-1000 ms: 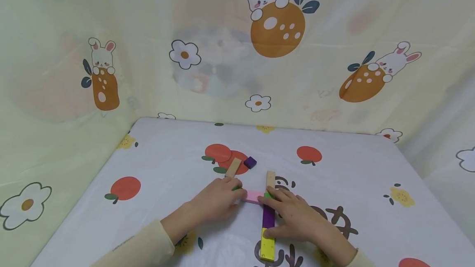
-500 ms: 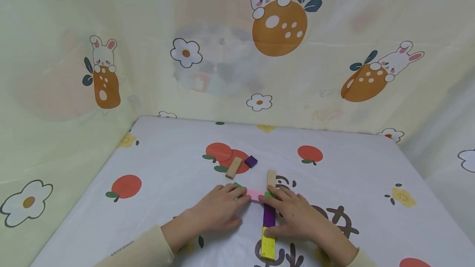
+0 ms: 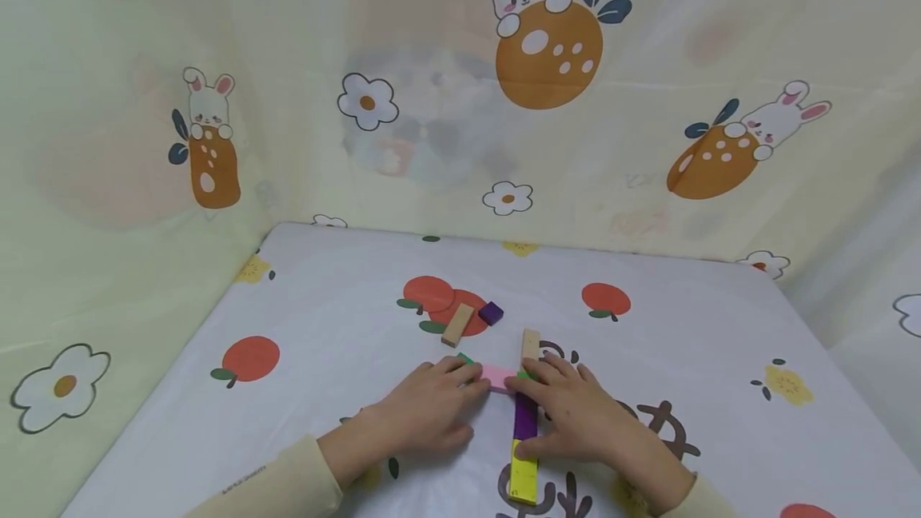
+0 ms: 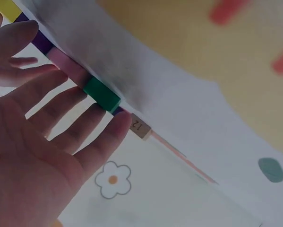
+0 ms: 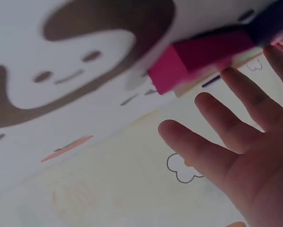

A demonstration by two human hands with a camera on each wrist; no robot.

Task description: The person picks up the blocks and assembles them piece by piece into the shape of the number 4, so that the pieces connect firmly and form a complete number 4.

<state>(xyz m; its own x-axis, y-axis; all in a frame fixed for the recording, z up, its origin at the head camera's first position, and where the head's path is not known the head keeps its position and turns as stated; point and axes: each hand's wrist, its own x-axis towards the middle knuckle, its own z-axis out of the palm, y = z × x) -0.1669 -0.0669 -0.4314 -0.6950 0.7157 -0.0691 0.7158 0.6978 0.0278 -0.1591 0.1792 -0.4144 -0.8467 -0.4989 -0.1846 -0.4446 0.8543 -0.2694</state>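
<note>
A row of coloured blocks lies on the table: yellow [image 3: 524, 474], purple [image 3: 525, 416], part of a green one [image 3: 523, 374] and a wooden block [image 3: 530, 344] at the far end. From its side a pink block [image 3: 496, 378] runs left towards a dark green block [image 4: 102, 93]. My left hand [image 3: 432, 406] rests its fingertips at the pink and green blocks, fingers fairly straight, thumb apart. Over the row, my right hand [image 3: 586, 422] spreads its fingers, with the thumb touching the yellow block. A magenta block [image 5: 212, 56], seen in the right wrist view, is hidden by that hand in the head view.
Beyond the left hand lie a loose wooden block [image 3: 457, 324] and a small purple block [image 3: 492, 312]. The white tablecloth [image 3: 324, 294] carries printed fruit and flowers. A patterned curtain [image 3: 432, 150] closes off the back and sides.
My left hand has drawn slightly back and to the right, its thumb further from the blocks. The loose wooden block and green block's end now show more. The right hand stays on the row.
</note>
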